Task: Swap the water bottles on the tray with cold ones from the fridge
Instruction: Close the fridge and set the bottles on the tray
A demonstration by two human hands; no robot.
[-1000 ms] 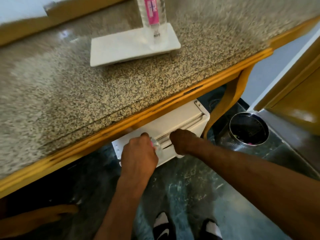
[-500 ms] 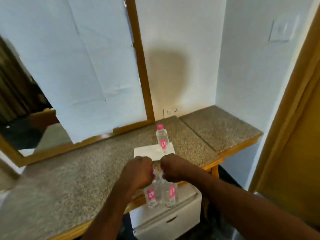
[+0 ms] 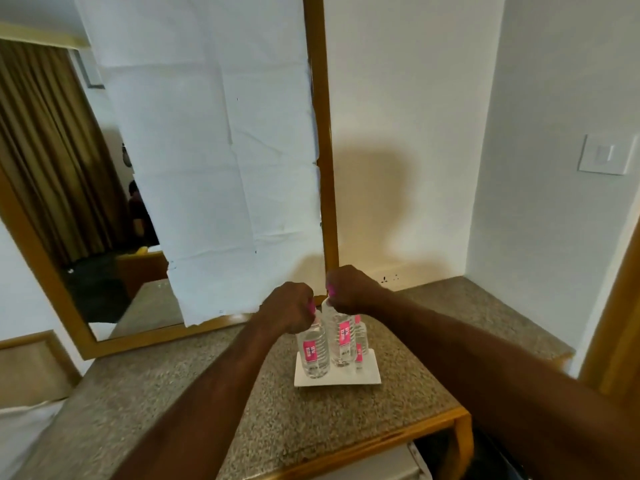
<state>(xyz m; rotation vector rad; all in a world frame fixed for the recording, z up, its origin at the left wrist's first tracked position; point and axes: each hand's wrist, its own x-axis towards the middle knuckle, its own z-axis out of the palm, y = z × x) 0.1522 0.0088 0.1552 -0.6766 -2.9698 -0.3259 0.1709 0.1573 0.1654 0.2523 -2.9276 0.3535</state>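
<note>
A white tray (image 3: 370, 375) lies on the granite counter (image 3: 207, 393). My left hand (image 3: 289, 311) grips the pink cap of a clear water bottle (image 3: 313, 351) with a pink label, held over the tray's left side. My right hand (image 3: 348, 289) grips the cap of a second water bottle (image 3: 341, 339) beside it. Whether their bases touch the tray I cannot tell. A third bottle (image 3: 360, 341) stands on the tray behind them, partly hidden. The white fridge top (image 3: 381, 464) shows below the counter's edge.
A wood-framed mirror (image 3: 52, 188), partly covered by white paper (image 3: 214, 161), leans behind the counter. White walls close off the back and right, with a switch plate (image 3: 606, 154). A wooden door frame (image 3: 620, 306) stands at the right.
Both hands have carried the two bottles up from the fridge front and forward over the counter to the tray. The view has lifted from the floor to the wall.
</note>
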